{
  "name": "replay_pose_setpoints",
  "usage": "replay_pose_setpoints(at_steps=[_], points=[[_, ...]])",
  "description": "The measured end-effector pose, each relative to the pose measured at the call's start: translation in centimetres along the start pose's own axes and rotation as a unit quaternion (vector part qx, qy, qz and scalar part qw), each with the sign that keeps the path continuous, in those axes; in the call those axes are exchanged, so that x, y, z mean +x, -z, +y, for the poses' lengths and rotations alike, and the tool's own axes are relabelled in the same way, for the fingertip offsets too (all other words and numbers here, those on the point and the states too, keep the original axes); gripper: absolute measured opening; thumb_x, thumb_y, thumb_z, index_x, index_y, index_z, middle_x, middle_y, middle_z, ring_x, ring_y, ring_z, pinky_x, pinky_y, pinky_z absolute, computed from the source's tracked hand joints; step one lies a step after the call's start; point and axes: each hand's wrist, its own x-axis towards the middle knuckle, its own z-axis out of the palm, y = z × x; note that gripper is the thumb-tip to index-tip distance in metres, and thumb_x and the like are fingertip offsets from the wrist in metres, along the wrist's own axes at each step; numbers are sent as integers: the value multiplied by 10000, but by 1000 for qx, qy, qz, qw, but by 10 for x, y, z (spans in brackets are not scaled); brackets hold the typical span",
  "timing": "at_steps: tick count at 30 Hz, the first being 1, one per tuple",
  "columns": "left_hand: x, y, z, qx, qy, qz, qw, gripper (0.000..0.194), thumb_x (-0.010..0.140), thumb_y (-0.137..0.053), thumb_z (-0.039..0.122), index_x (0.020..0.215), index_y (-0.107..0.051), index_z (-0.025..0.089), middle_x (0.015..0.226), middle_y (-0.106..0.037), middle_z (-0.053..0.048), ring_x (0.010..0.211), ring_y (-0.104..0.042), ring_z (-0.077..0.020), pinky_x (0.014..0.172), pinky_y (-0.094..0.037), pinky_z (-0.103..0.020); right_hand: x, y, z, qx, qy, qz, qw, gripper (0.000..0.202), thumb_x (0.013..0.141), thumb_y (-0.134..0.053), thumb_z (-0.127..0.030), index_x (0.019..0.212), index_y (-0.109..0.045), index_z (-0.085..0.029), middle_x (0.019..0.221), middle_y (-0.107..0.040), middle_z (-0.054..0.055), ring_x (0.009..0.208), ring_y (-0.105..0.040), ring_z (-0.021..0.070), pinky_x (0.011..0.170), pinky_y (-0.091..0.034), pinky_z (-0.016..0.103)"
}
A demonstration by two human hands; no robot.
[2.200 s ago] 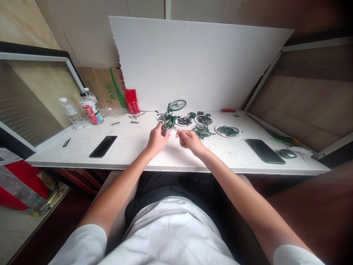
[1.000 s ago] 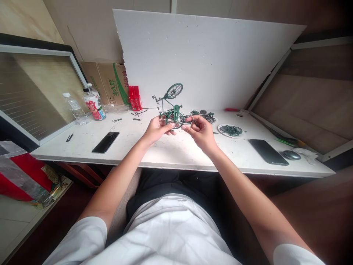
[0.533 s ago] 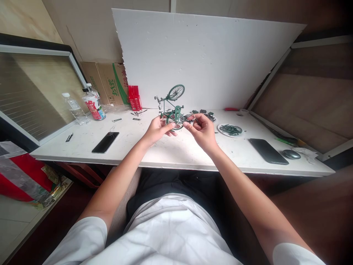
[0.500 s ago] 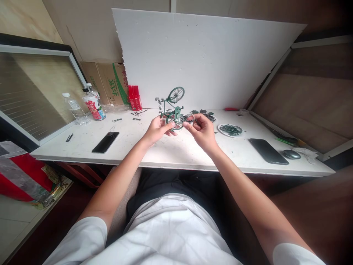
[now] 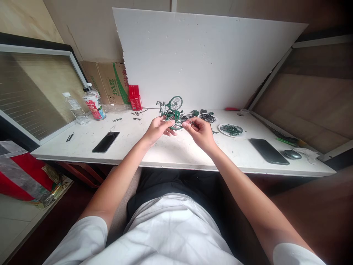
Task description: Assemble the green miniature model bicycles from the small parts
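A small green model bicycle [image 5: 176, 115] is held above the white table, one wheel pointing up and away. My left hand [image 5: 157, 129] is closed on its near wheel, the thumb lying across the spokes. Close beside that wheel, my right hand [image 5: 200, 131] pinches a thin pale stick-like tool [image 5: 189, 119]; its exact kind is too small to tell. Whether the tool touches the bicycle I cannot tell. Behind my right hand lie dark bicycle parts [image 5: 208, 117], partly hidden by the fingers.
On the right are a plate of green pieces [image 5: 231, 129], a large dark phone-like slab [image 5: 268, 151] and a mouse [image 5: 292, 154]. A phone [image 5: 106, 142] lies on the left, with bottles [image 5: 94, 105] behind it. A red box [image 5: 135, 98] stands before the white board [image 5: 204, 59].
The bicycle has tipped, its upper wheel now lower and nearer the table. Both hands stay almost in place, and the pale tool has shifted slightly.
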Motion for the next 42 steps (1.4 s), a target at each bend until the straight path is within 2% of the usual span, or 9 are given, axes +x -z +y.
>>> replay_pose_setpoints(at_steps=[3, 8, 11, 15, 19, 24, 32, 37, 42], points=[[0, 0, 0, -3, 0, -5, 1000, 482, 869, -835, 473, 1117, -602, 131, 1154, -795, -170, 730, -805, -204, 639, -574, -267, 0, 1, 0, -20, 14, 9, 1000, 546, 884, -758, -761, 929, -707, -219, 602, -292, -73, 577, -266, 122, 554, -248, 296], [0, 0, -4, -8, -12, -7, 1000, 522, 887, -845, 508, 1172, -602, 144, 1200, -785, -183, 810, -830, -241, 666, -585, -271, 1, 4, -3, -108, 109, 60, 986, 571, 1089, -457, -698, 1096, -789, -233, 811, -596, 47, 782, -569, 203, 690, -492, 346], [0, 0, -4, 4, -32, -20, 999, 578, 882, -849, 547, 1232, -608, 154, 1230, -781, -188, 859, -837, -259, 674, -579, -267, -1, 5, -5, -139, 157, 89, 974, 473, 1088, -532, -630, 1173, -811, -258, 924, -660, 79, 838, -635, 222, 711, -551, 377], [0, -1, -3, 24, -65, -28, 997, 645, 844, -881, 550, 1283, -599, 170, 1285, -769, -190, 914, -839, -290, 663, -570, -269, -3, 7, -6, -138, 183, 122, 966, 341, 1045, -663, -559, 1134, -830, -275, 1027, -748, 93, 772, -695, 209, 598, -546, 358], [0, -3, -6, 40, -87, -5, 995, 642, 826, -895, 529, 1269, -587, 182, 1304, -764, -179, 918, -837, -286, 667, -581, -279, -3, 11, -7, -168, 225, 137, 950, 256, 1033, -707, -493, 1029, -836, -271, 937, -797, 81, 811, -729, 231, 609, -552, 357], [2, -5, -12, 55, -103, 19, 993, 604, 835, -888, 508, 1236, -581, 177, 1254, -779, -169, 900, -833, -268, 649, -582, -271, -3, 12, -10, -193, 267, 109, 938, 215, 1057, -682, -408, 1012, -836, -264, 917, -811, 76, 810, -739, 227, 593, -533, 339], [4, -6, -19, 57, -114, 36, 991, 565, 832, -904, 460, 1197, -572, 185, 1155, -805, -146, 889, -829, -267, 649, -610, -290, -2, 10, -7, -216, 285, 99, 929, 211, 1066, -666, -352, 1007, -845, -256, 909, -819, 74, 812, -766, 217, 705, -605, 343], [8, -4, -27, 59, -131, 51, 988, 577, 811, -926, 438, 1209, -578, 206, 1093, -804, -105, 920, -821, -262, 759, -672, -354, -2, 12, 3, -281, 316, 87, 902, 193, 1072, -667, -311, 1051, -854, -271, 972, -848, 63, 872, -805, 212, 721, -603, 323], [10, -3, -30, 81, -143, 86, 983, 587, 775, -952, 383, 1223, -607, 224, 1065, -797, -76, 892, -805, -237, 797, -680, -371, -4, 13, 4, -333, 335, 74, 878, 202, 1084, -658, -305, 1136, -848, -262, 1004, -857, 62, 867, -812, 204, 682, -563, 301]])
